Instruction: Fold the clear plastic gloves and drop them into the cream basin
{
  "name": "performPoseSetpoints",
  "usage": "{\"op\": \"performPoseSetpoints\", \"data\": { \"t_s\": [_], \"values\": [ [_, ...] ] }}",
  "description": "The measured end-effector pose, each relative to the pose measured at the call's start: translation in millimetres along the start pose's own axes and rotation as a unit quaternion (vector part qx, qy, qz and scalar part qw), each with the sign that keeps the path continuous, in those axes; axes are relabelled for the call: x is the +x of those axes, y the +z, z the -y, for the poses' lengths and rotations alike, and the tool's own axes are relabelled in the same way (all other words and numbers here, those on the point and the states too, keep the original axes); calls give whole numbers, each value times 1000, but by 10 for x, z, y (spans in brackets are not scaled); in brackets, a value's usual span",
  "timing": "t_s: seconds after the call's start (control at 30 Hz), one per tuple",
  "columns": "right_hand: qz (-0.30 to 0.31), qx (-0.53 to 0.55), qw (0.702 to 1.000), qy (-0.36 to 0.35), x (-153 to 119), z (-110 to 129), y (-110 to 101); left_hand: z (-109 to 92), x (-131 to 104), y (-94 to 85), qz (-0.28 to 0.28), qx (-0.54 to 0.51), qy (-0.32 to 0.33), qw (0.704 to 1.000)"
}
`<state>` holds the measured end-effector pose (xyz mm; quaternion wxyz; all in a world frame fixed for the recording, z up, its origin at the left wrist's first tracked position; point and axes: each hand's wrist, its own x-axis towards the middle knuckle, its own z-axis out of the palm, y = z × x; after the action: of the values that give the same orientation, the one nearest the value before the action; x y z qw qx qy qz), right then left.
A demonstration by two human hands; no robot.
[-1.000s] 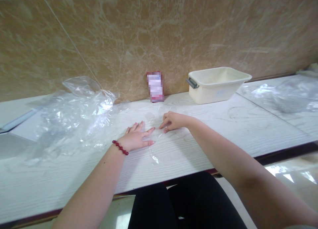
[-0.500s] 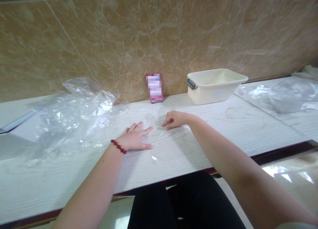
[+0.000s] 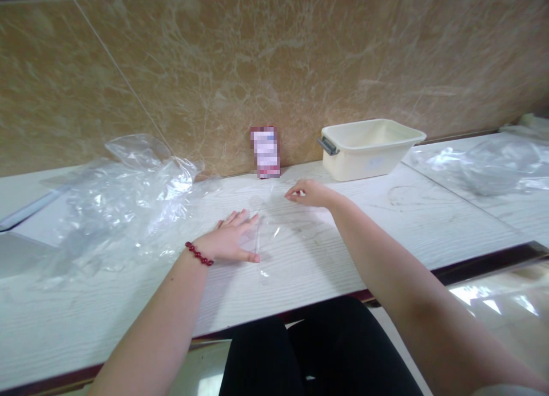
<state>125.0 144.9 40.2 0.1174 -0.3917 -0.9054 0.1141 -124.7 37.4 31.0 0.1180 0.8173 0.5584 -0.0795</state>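
A thin clear plastic bag (image 3: 277, 233) lies on the white wood-grain table, its outline faint against the surface. My left hand (image 3: 234, 236), with a dark red bead bracelet at the wrist, rests flat on its left part with the fingers spread. Beyond it and to the right, my right hand (image 3: 309, 193) is closed in a pinch at the bag's far edge, just above the table. The film between those fingertips is hard to make out. Close to my left hand, a heap of crumpled clear plastic bags (image 3: 132, 204) spreads over the left of the table.
Against the brown marbled wall stands a cream plastic bin (image 3: 360, 161) with a grey handle. A blurred red-and-white card (image 3: 266, 153) leans on the wall. More clear plastic (image 3: 493, 164) lies at the far right. The table's dark front edge (image 3: 484, 262) runs before my legs.
My right hand has moved slightly away from me, its fingers drawing into a tighter pinch. The left hand stays spread, shifted a little left. Glints on the bag have moved.
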Motion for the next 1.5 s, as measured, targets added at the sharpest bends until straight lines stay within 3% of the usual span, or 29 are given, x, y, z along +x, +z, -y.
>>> {"op": "performPoseSetpoints", "data": {
  "t_s": [0.07, 0.13, 0.27, 0.43, 0.6, 0.77, 0.87, 0.97, 1.2, 1.27, 1.37, 1.43, 1.5],
  "values": [
    [-38, -65, 991, 110, -51, -140, -80, 10, 37, -4, -53, -6, -1, 999],
    [-28, -115, 973, 199, -108, -294, -140, 7, 76, -8, -106, -5, 5, 994],
    [46, -129, 956, 259, -181, -459, -183, -26, 123, -14, -169, 0, 40, 985],
    [79, -124, 956, 253, -161, -427, -135, -37, 147, -4, -217, -19, 68, 974],
    [73, -96, 965, 231, -155, -431, -101, -93, 175, -17, -237, -34, 72, 968],
    [49, -95, 973, 203, -167, -418, -127, -471, 281, -176, -188, -18, 68, 980],
    [47, -84, 979, 182, -168, -392, -146, -794, 440, -274, -121, -9, 101, 987],
    [49, -73, 981, 172, -175, -335, -171, -1015, 620, -284, -103, -18, 96, 990],
    [-8, -25, 990, 140, -210, -187, -212, -1019, 798, -111, -134, -35, 106, 985],
    [-27, -5, 993, 116, -207, -167, -204, -983, 812, -103, -188, -63, 83, 977],
    [-53, 29, 995, 81, -192, -113, -188, -932, 852, -111, -288, -166, -9, 943],
    [-58, 50, 995, 57, -182, -55, -178, -903, 890, -106, -299, -271, -63, 913],
    [-55, 63, 996, 40, -174, 6, -168, -888, 924, -86, -269, -378, -77, 882]
  ]
}}
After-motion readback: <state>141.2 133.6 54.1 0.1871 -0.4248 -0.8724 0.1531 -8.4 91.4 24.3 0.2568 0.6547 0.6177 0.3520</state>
